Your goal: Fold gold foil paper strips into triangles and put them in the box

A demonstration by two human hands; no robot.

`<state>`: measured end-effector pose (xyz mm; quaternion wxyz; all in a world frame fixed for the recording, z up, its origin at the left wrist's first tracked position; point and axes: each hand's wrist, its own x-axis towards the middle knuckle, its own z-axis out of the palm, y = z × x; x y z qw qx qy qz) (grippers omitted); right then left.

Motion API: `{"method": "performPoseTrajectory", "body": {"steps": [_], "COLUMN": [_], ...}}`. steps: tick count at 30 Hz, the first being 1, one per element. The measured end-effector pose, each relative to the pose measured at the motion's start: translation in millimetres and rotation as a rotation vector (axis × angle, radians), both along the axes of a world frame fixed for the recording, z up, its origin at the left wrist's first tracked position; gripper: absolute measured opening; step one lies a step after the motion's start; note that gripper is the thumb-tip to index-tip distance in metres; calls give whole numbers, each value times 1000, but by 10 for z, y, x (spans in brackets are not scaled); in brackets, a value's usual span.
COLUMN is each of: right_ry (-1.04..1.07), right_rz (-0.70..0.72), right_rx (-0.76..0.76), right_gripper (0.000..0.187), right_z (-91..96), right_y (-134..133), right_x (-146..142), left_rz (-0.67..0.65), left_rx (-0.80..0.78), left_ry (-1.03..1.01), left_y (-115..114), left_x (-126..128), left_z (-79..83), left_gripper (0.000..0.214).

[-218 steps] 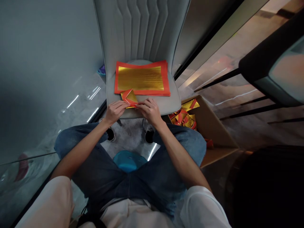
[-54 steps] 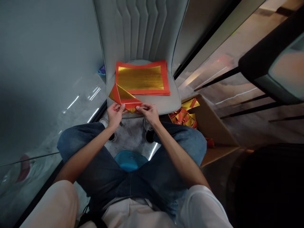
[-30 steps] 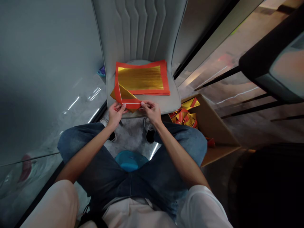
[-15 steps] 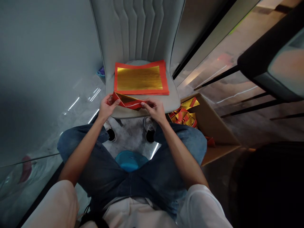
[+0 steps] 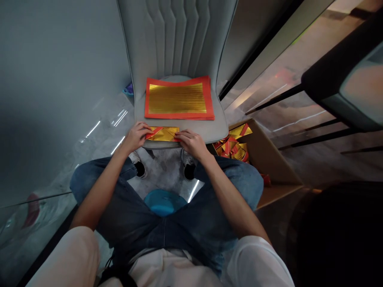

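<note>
A folded strip of gold-and-red joss paper (image 5: 163, 134) lies flat on the front edge of the grey chair seat (image 5: 217, 125). My left hand (image 5: 136, 136) presses and grips its left end. My right hand (image 5: 190, 144) holds its right end. Just behind the strip sits a stack of joss paper sheets (image 5: 177, 98), each with a gold foil centre and a red border. Neither hand touches the stack.
A cardboard box (image 5: 263, 159) on the floor to the right holds several folded gold-and-red paper pieces (image 5: 231, 144). A blue round object (image 5: 164, 202) lies beyond my knees' inner side. A black chair (image 5: 338, 79) stands at the right.
The paper has gone from a raised, angled triangular fold to a flat narrow strip. It now lies lower on the seat's front edge, and my hands have spread to its two ends.
</note>
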<state>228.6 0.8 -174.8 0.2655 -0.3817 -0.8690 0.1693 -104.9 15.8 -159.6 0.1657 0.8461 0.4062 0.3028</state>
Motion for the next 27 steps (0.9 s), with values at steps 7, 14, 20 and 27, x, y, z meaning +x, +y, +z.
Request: {"method": "performPoseTrajectory", "body": {"steps": [7,14,20,27], "right_ry": [-136,-188,-291,-264], "right_rz": [23,36,-3,29], "right_rx": [95,70,63,58], "right_gripper": [50,50,81,88], "right_z": [-61,-114,-233,-110], "right_y": [-63,-184,-417,-308], "right_x": [-117,-244,-375,-349], "left_rz": [-137,-122,-134,-122], "left_rx": [-23,-5,-2,-70], "left_ry": [160,286,374,290], "left_y": [-235,-380,-428,-340], "left_x": [99,241,225,253], "left_z": [19,-168,-234,-84], "left_gripper": [52,55,64,58]}}
